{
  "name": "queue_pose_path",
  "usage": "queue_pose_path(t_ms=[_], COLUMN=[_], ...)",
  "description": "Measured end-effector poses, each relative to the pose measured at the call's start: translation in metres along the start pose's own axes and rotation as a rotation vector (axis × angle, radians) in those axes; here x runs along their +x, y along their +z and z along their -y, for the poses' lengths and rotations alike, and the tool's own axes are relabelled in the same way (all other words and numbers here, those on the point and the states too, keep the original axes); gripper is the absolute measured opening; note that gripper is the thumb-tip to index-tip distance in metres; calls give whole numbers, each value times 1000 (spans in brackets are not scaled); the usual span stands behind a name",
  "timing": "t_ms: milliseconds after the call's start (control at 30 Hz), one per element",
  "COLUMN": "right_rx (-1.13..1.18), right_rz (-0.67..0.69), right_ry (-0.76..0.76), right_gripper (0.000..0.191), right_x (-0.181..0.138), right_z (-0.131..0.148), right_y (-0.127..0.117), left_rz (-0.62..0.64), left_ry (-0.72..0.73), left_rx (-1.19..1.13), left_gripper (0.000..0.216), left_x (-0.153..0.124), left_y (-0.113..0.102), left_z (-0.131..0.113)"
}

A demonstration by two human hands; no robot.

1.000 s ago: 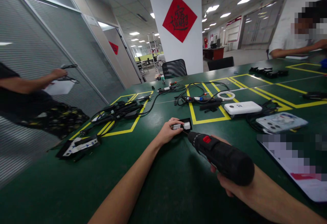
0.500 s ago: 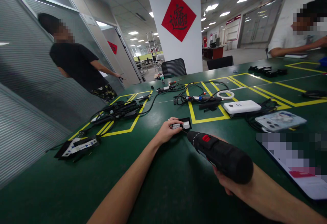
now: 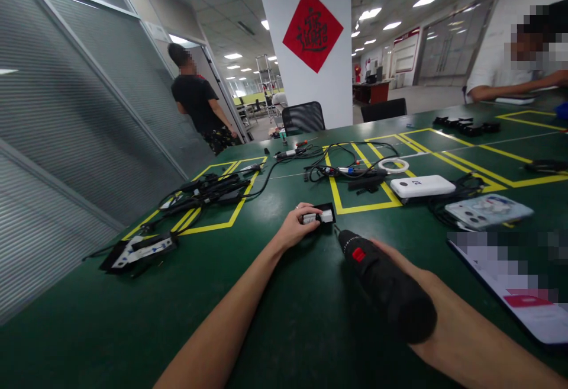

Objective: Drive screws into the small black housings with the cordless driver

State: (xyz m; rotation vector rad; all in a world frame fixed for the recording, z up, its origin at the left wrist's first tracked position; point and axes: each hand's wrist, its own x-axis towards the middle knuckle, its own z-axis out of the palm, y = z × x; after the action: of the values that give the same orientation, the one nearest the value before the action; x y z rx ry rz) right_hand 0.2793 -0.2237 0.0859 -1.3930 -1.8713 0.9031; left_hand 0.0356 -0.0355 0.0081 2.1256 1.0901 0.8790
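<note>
My left hand [image 3: 296, 226] is closed around a small white block-like part [image 3: 326, 216] with a black plate [image 3: 329, 206] behind it, resting on the green table. Its fingers cover part of that piece, so its kind is unclear. In my right hand [image 3: 403, 259] is a black power drill [image 3: 381, 282] with a red switch on top. The drill's thin bit points forward, just right of the white part and apart from it. The drill body hides most of my right fingers.
Black cables [image 3: 208, 190] lie in a yellow-taped area at left, beside a black-and-white bracket [image 3: 139, 253]. At right are a white power bank [image 3: 421, 186], a patterned phone [image 3: 488, 208] and a white tape ring [image 3: 393, 166]. One person sits far right; another stands by the door.
The drill has moved right and slightly back, its bit now away from the white part. My left hand keeps its hold. The person at left has walked toward the door.
</note>
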Motion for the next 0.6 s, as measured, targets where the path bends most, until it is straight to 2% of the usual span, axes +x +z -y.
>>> queue_pose_path(t_ms=[100,233,300,433,600], right_rx=[-112,-337,-408,-433,-419], right_rz=[46,121,171,191,189], right_ry=[-4,111,142,123,160], right_gripper=[79,93,102,105,101], right_x=[2,4,5,10,18], right_z=[-7,-25,-30,-28,-17], right_y=[8,26,36,52,56], left_rz=[-15,-118,-142,-146,-174], left_ry=[27,105,156,242,278], left_rx=[46,182,264,391,451], left_gripper=[35,57,61,50,39], left_x=[-3,-8,-10,-11,-12], left_y=[1,7,11,15,15], left_z=[-3,-10,-11,-11,-10])
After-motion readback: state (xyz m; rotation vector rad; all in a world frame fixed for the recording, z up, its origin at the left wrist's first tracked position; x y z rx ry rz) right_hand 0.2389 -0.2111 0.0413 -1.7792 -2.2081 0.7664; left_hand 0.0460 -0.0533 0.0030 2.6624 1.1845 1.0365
